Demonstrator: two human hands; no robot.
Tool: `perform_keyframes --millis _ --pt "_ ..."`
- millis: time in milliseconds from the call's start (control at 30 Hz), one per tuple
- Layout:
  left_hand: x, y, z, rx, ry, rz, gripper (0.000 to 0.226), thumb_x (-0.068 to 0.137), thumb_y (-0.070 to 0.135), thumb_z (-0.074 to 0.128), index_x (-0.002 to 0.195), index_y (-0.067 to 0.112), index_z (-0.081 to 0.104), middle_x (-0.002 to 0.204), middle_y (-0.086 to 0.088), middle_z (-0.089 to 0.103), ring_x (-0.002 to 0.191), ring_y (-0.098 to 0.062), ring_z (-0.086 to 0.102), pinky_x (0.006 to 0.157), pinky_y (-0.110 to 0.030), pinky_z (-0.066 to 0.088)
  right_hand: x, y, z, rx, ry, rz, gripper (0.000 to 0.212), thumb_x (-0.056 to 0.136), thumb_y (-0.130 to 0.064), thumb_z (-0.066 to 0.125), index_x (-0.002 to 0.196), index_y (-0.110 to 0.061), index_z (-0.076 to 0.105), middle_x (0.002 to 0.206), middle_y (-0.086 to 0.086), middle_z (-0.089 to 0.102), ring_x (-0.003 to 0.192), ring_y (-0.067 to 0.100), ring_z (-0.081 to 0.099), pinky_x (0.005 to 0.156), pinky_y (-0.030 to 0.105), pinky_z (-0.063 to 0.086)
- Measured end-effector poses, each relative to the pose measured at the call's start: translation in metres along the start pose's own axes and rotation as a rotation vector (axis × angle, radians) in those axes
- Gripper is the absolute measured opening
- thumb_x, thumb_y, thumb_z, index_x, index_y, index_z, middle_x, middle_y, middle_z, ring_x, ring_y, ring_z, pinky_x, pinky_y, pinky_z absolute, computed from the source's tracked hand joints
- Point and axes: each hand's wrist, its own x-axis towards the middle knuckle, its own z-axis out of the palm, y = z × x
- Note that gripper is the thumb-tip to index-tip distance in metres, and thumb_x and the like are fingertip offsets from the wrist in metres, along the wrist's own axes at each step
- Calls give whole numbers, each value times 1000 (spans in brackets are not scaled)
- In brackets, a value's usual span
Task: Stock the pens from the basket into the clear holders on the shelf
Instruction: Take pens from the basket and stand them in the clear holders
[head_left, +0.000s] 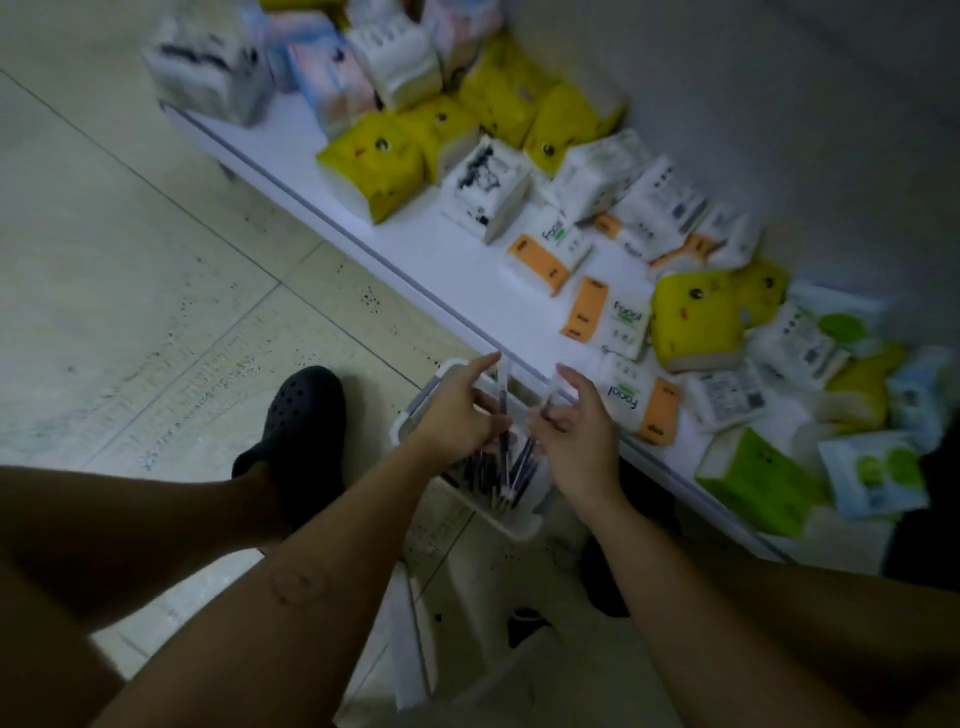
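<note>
Stocking looked barely begun: left hand (457, 418) pinched a pen (503, 387), right hand (577, 431) gripped a second pen (546, 404) over the basket (402, 423) full of pens (493, 475).

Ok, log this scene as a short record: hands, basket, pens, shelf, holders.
left hand: over the basket, pinching an upright pen
right hand: beside the left, curled round what seems another pen; blurred
basket: white, on the floor by the front edge of the shelf
pens: dark bundle lying in the basket
shelf: low, white, carrying tissue packs
holders: none in view
shoe: black, on the floor left of the basket
</note>
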Motion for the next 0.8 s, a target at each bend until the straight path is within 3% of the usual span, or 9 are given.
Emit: perform_keyframes --millis 100,233,333,400,533,633,700,800 --pt "-22 30 1 65 -35 77 67 85 -9 64 138 25 43 83 -5 57 57 -12 66 60 -38 59 -13 -20 -13 3 -22 -42 73 89 -10 67 146 -40 32 79 8 64 77 25 66 71 47 58" --pt "-49 75 -1 40 -18 155 48 91 -2 59 129 26 49 86 -11 55 71 -27 71 58 -30 55 -32 -51 -33 25 -23 -129 56 92 -15 65 142 -29 44 74 0 66 73 15 67 71 44 58" --pt "-65 111 0 66 35 265 38 96 4 54 129 21 50 83 -13 57 68 -23 71 58 -27 55 -42 -75 -48 52 33 -189 47 92 -16 66 134 -28 51 85 3 66 70 15 67 67 40 58" --pt "-76 138 5 84 52 342 33 98 7 52 129 18 50 87 -17 59 71 -28 71 59 -28 57 -48 -97 -61 74 76 -242 45 90 -12 66 130 -29 54 94 -1 64 70 18 68 66 41 58" --pt "-92 184 17 73 54 442 24 99 9 49 123 12 52 98 -19 62 68 -29 69 58 -30 57 -56 -141 -89 130 117 -336 42 92 -6 62 131 -20 55 95 -11 58 74 19 70 66 39 59" --pt "-102 224 26 104 37 539 21 96 6 53 115 15 55 94 -17 65 69 -26 70 64 -43 60 -65 -177 -118 99 168 -455 44 90 -5 64 122 -34 59 95 -14 59 73 10 70 69 46 58" --pt "-111 253 32 144 14 607 24 89 3 63 108 17 61 83 -12 63 78 -35 69 71 -51 58 -70 -199 -137 104 220 -530 48 87 -6 67 111 -46 57 90 -19 59 74 7 68 71 47 57" --pt "-130 299 42 196 -16 741 32 81 -1 71 102 22 65 83 -16 56 74 -33 66 66 -42 59 -82 -230 -159 109 296 -634 47 85 -6 69 109 -45 56 88 -22 57 76 3 62 73 46 57"
